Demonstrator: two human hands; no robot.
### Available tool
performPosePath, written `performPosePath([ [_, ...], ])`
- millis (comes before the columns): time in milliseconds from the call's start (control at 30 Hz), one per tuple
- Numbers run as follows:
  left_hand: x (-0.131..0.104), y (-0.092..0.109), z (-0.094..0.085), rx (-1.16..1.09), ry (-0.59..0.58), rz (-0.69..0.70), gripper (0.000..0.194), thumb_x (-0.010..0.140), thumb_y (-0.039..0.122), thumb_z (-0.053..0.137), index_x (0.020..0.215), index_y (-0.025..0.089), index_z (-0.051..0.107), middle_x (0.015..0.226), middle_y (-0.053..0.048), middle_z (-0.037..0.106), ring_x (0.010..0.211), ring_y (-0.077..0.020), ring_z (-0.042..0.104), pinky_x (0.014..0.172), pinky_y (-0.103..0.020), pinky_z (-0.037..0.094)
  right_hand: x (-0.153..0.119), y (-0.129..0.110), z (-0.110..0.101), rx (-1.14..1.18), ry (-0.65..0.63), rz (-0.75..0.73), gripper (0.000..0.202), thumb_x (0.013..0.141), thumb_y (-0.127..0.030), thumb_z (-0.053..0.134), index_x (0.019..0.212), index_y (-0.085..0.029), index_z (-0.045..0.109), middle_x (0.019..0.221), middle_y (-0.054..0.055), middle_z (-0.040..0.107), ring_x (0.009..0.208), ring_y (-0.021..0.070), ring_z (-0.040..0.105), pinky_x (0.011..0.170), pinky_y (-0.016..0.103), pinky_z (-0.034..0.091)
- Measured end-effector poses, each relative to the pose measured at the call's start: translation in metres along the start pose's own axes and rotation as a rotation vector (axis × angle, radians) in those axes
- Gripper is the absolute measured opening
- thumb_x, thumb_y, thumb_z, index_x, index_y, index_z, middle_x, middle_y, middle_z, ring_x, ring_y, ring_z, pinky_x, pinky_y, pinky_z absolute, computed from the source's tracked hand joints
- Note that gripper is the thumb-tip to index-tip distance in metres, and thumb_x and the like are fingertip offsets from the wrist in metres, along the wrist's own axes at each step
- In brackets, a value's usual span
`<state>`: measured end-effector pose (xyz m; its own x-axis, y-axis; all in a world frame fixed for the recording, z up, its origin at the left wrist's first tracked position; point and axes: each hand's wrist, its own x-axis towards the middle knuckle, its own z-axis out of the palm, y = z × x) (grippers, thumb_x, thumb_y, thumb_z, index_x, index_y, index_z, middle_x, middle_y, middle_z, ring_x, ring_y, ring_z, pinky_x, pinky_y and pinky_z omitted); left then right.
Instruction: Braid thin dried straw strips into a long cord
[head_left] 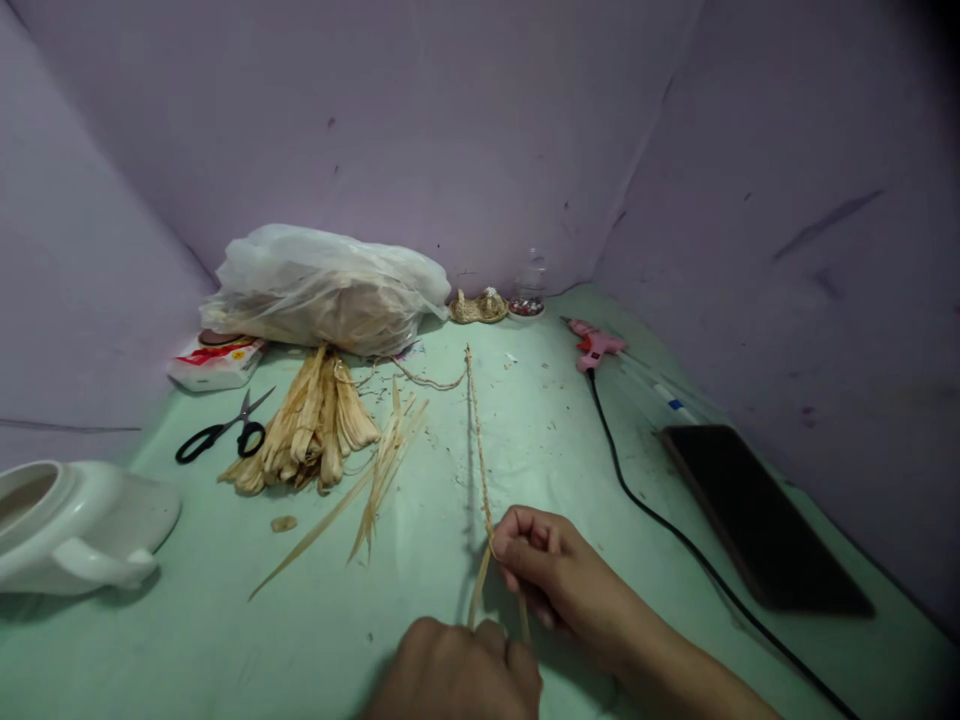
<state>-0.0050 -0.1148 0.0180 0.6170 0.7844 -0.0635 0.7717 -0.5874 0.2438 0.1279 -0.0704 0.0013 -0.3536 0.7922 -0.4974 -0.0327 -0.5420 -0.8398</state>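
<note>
A: Where is the braided cord (pixel 478 440) to be found?

B: It is stretched along the middle of the green counter (pixel 300 645), from far to near. Its near end is pinched by the right hand (pixel 541 560), the grip closed between thumb and fingers.

A: And the left hand (pixel 465 668)?

B: It is placed nearest, at the lower edge of the view, with its back turned up. Its fingers are curled, and a pale strand (pixel 479 590) is led down to the knuckles — but whether anything is gripped cannot be told, the inner side being hidden.

A: What is laid out to the left?

B: Loose strips (pixel 386 470) are spread beside a tied fibre bundle (pixel 322 430). Farther left, black-handled scissors (pixel 243 413) are left with their blades parted, and a white vessel (pixel 97 525) is tipped on its side at the near left. A plastic bag (pixel 330 285) is set behind the bundle.

A: And to the right?

B: A pink glue gun (pixel 595 345) is laid at the far right, its black cable (pixel 690 546) trailed toward the near edge. A dark flat device (pixel 765 520) is placed right of the cable.
</note>
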Motion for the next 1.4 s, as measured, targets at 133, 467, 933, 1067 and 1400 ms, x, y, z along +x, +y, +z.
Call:
performPosePath([
  [133, 0.017, -0.022, -0.033, -0.526, 0.081, -0.322, 0.022, 0.076, 0.03, 0.042, 0.074, 0.017, 0.06, 0.062, -0.004, 0.059, 0.052, -0.0112, 0.051, 0.049, -0.021, 0.035, 0.001, -0.002, -0.001, 0.012, -0.009, -0.06, 0.017, 0.071, -0.026, 0.054, 0.063, -0.015, 0.045, 0.042, -0.009, 0.042, 0.028, -0.0004, 0.023, 0.028, 0.014, 0.015],
  [467, 0.042, -0.036, -0.014, -1.308, -0.252, -0.664, 0.019, 0.063, 0.03, 0.051, 0.053, 0.014, 0.046, 0.035, 0.004, 0.041, 0.027, -0.007, 0.037, 0.028, -0.017, 0.029, 0.007, 0.003, -0.004, -0.187, -0.025, -0.129, 0.018, 0.069, -0.028, 0.057, 0.064, -0.015, 0.046, 0.044, -0.007, 0.044, 0.034, 0.0023, 0.028, 0.036, 0.017, 0.02],
  [933, 0.043, -0.039, -0.016, -1.168, -0.136, -0.568, 0.01, 0.056, 0.019, 0.049, 0.048, 0.015, 0.045, 0.032, 0.008, 0.033, 0.027, -0.0038, 0.027, 0.03, -0.017, 0.017, -0.009, 0.005, -0.011, -0.74, 0.081, -0.432, 0.015, 0.08, -0.028, 0.042, 0.073, -0.017, 0.049, 0.054, -0.004, 0.042, 0.049, 0.0076, 0.034, 0.046, 0.019, 0.027],
  [1067, 0.042, -0.037, -0.018, -1.223, -0.146, -0.584, 0.008, 0.055, 0.017, 0.046, 0.048, 0.015, 0.045, 0.031, 0.007, 0.033, 0.025, -0.0044, 0.027, 0.028, -0.017, 0.017, -0.013, 0.004, -0.011, -0.822, 0.069, -0.482, 0.014, 0.08, -0.027, 0.04, 0.074, -0.017, 0.049, 0.055, -0.004, 0.044, 0.05, 0.0079, 0.036, 0.046, 0.019, 0.028],
  [1400, 0.035, -0.031, -0.005, -1.303, -0.095, -0.684, 0.006, 0.054, 0.019, 0.046, 0.052, 0.014, 0.05, 0.038, 0.005, 0.041, 0.026, -0.0042, 0.031, 0.026, -0.016, 0.017, -0.02, 0.001, -0.014, -1.06, 0.024, -0.542, 0.017, 0.079, -0.024, 0.041, 0.071, -0.016, 0.054, 0.058, -0.001, 0.052, 0.05, 0.0084, 0.04, 0.047, 0.019, 0.029],
])
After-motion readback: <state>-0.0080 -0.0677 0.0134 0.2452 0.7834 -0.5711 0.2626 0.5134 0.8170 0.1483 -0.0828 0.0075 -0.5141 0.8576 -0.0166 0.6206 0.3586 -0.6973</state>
